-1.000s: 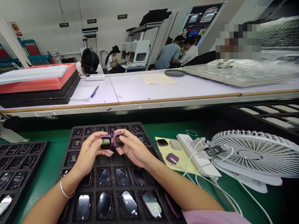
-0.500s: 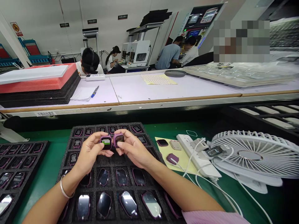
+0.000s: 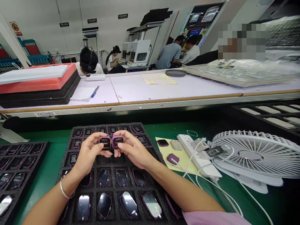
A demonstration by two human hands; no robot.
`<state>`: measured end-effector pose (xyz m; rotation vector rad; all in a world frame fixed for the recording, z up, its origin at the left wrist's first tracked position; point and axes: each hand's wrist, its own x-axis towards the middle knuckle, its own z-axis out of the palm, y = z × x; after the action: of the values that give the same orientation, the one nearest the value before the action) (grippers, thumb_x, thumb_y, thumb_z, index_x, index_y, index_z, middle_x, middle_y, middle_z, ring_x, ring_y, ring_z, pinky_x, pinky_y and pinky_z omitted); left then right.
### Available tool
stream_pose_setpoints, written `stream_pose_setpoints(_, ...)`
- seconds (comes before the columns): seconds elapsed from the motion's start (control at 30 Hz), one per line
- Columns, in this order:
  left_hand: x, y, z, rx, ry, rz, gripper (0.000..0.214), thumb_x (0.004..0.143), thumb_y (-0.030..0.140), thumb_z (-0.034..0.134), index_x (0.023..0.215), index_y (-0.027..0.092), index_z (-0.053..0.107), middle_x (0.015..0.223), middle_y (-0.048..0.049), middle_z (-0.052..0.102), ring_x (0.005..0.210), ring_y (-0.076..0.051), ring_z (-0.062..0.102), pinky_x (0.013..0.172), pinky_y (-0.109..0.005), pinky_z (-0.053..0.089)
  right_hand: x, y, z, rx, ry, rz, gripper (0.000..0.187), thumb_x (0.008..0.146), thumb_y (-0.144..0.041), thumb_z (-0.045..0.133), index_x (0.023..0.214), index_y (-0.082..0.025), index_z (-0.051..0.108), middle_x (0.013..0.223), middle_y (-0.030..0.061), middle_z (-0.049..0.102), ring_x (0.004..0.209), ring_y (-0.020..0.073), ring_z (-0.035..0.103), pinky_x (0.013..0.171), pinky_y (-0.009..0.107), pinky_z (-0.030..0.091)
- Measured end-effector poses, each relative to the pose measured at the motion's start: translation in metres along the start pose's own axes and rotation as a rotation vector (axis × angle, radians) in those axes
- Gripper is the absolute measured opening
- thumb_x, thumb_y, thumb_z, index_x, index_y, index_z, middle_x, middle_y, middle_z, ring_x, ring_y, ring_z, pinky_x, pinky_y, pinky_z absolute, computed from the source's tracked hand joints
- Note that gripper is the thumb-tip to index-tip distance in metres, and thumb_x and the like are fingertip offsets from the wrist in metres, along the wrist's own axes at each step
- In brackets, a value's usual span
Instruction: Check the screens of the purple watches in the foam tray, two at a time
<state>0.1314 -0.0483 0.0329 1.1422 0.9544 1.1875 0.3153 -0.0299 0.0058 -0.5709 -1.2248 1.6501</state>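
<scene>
Your left hand (image 3: 90, 150) pinches a purple watch (image 3: 105, 142), your right hand (image 3: 133, 149) another watch (image 3: 117, 142); you're apparently checking screens, and the next tap calls for steady thumbs.

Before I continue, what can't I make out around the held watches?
All in the head view:
Left-hand purple-rimmed square watch: screen text too small; thumb of the left hand covers a corner.
Right-hand purple-rimmed square watch: thumb of the right hand hides part of the screen.
Black foam tray below: near edge cut off by bottom edge.
</scene>
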Motion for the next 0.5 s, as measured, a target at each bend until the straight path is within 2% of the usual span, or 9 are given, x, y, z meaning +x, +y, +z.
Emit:
stream_pose_setpoints(0.2, 0.0012, 0.0001, 0.0038, 0.074, 0.032, 0.01, 0.035, 0.077, 0.03, 0.073, 0.107, 0.017, 0.062, 0.107, -0.0059, 0.068, 0.06, -0.016, 0.074, 0.062, -0.031, 0.062, 0.002, 0.0017, -0.0001, -0.023, 0.03, -0.003, 0.029, 0.087, -0.031, 0.07, 0.111, -0.022, 0.058, 0.087, -0.0013, 0.064, 0.063, 0.0111, 0.065, 0.059, 0.027, 0.047)
stream_pose_setpoints(0.37, 0.0044, -0.002, 0.0025, 0.075, 0.011, 0.011, 0.048, 0.074, 0.025, 0.075, 0.12, 0.019, 0.06, 0.117, -0.0098, 0.068, 0.066, -0.015, 0.073, 0.067, -0.03, 0.061, 0.0048, 0.0038, -0.0011, -0.035, 0.038, -0.003, 0.033, 0.082, -0.019, 0.07, 0.112, -0.023, 0.059, 0.093, -0.0005, 0.065, 0.064, 0.0107, 0.066, 0.061, 0.027, 0.049)
stream_pose_setpoints(0.5, 0.0068, 0.0011, 0.0034, 0.059, 0.018, 0.016, 0.053, 0.072, 0.019, 0.075, 0.122, 0.019, 0.059, 0.112, -0.0076, 0.068, 0.066, -0.011, 0.069, 0.069, -0.028, 0.058, 0.0077, 0.0064, -0.003, -0.02, 0.044, -0.007, 0.036, 0.079, -0.013, 0.068, 0.112, -0.023, 0.059, 0.089, -0.0011, 0.066, 0.063, 0.0107, 0.066, 0.061, 0.026, 0.048)
